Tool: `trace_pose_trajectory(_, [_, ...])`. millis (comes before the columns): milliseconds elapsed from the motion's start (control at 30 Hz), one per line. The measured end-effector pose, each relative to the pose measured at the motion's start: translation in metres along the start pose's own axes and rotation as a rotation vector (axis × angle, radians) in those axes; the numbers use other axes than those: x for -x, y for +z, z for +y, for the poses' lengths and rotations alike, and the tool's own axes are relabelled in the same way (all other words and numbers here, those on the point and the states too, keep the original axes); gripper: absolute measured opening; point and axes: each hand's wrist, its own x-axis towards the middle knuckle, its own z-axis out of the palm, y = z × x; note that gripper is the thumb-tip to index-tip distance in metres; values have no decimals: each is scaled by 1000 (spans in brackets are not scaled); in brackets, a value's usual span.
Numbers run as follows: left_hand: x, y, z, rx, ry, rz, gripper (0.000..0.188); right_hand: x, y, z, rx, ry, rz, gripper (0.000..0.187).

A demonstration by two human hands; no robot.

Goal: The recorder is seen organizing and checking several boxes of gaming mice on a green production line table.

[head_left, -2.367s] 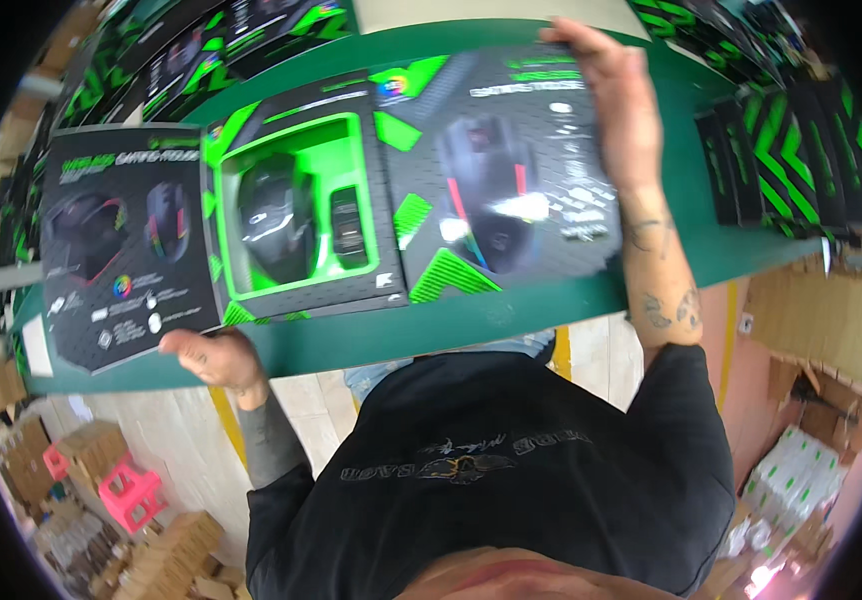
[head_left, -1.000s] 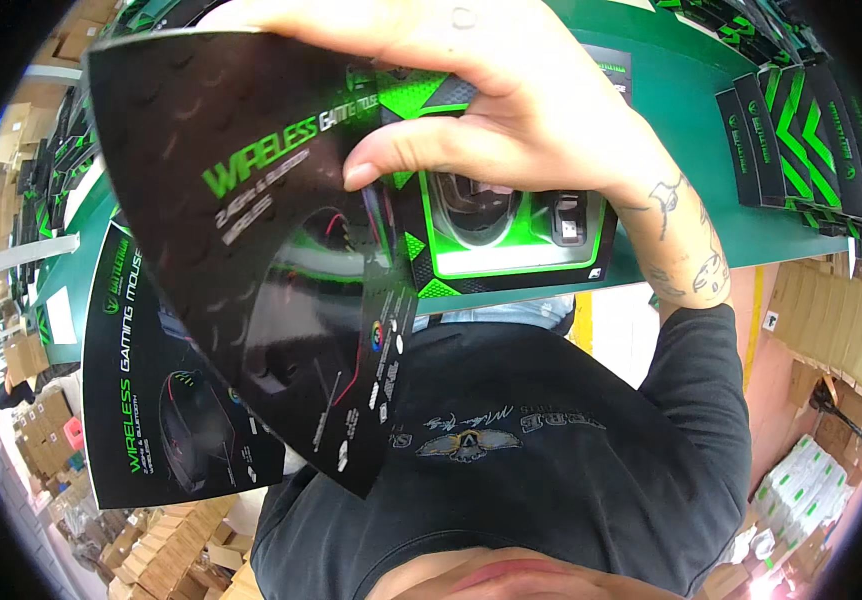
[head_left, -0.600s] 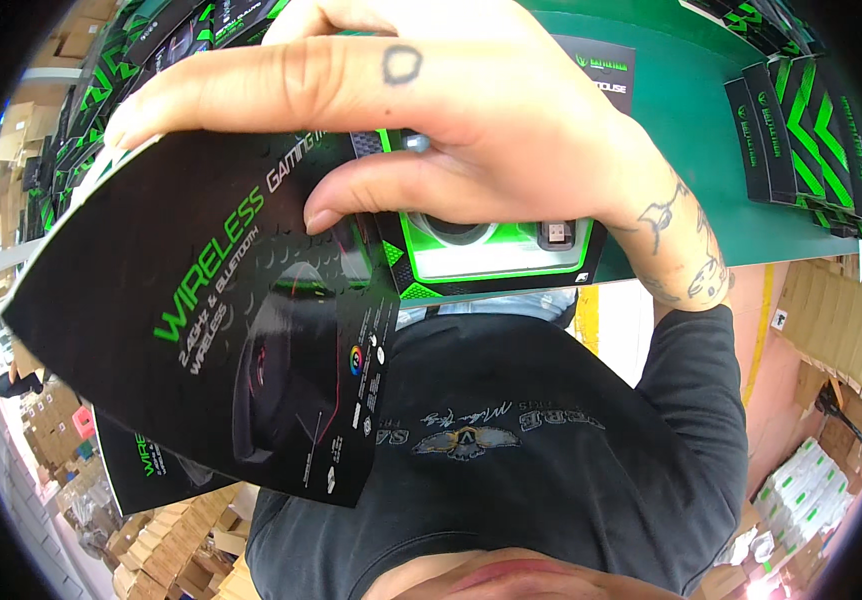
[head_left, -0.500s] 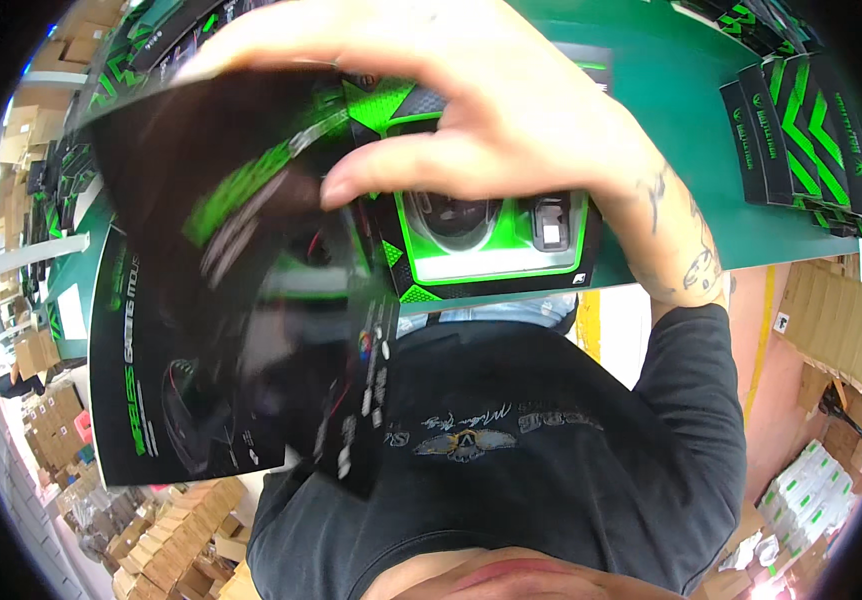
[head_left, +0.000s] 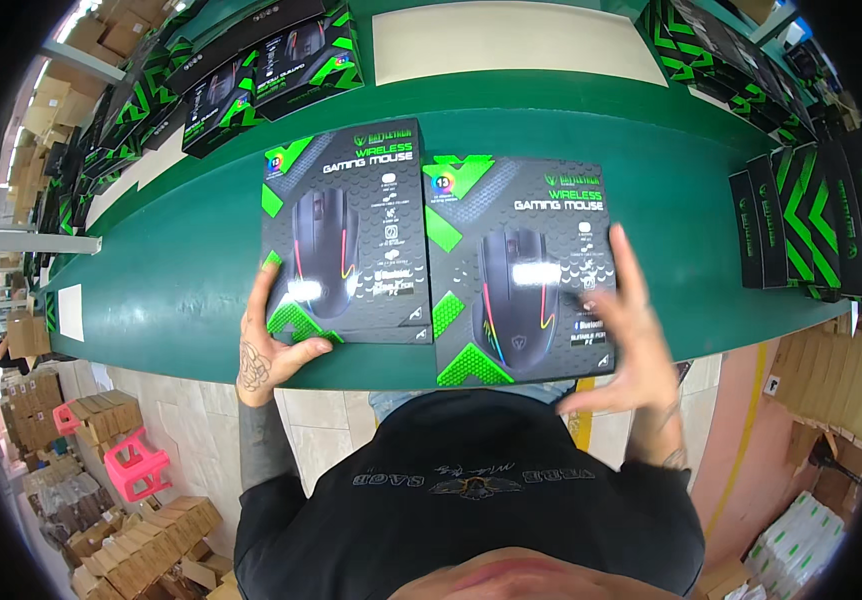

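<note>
The two hands are apart, thumb and fingers spread on each: the left hand (head_left: 269,352) cups the lower left corner of the left mouse box (head_left: 336,240), and the blurred right hand (head_left: 626,340) frames the right edge of the right mouse box (head_left: 521,275), contact hard to tell. Both boxes sit side by side, front up, on the green table (head_left: 676,240). Beyond, similar black-and-green boxes (head_left: 816,220) stand at the right; a pink stool (head_left: 139,465) sits at lower left.

I'm viewing a brightly lit scene, with white glare spotting the left box (head_left: 346,225) and right box (head_left: 521,270). The right hand (head_left: 639,350) is blurring; the fisheye is bowing the table (head_left: 181,270) and blackening the corners.
</note>
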Motion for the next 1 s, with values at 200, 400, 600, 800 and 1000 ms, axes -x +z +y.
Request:
trace_pose_trajectory(200, [-18, -1, -11, -114, 339, -114, 74, -1, 6, 8, -15, 156, 242, 73])
trace_pose_trajectory(400, [-64, 10, 4, -148, 542, -43, 71, -21, -19, 35, 79, -99, 377, 71])
trace_pose_trajectory(600, [-189, 28, 72, 51, 316, 275, 73, -133, -59, 69, -4, -198, 732, 62])
trace_pose_trajectory(800, [-117, 14, 69, -348, 363, -53, 72, -106, -36, 99, 198, 13, 506, 41])
trace_pose_trajectory(1000, [-18, 37, 32, -316, 163, -355, 132, -101, 1, 76, 235, 151, 34, 49])
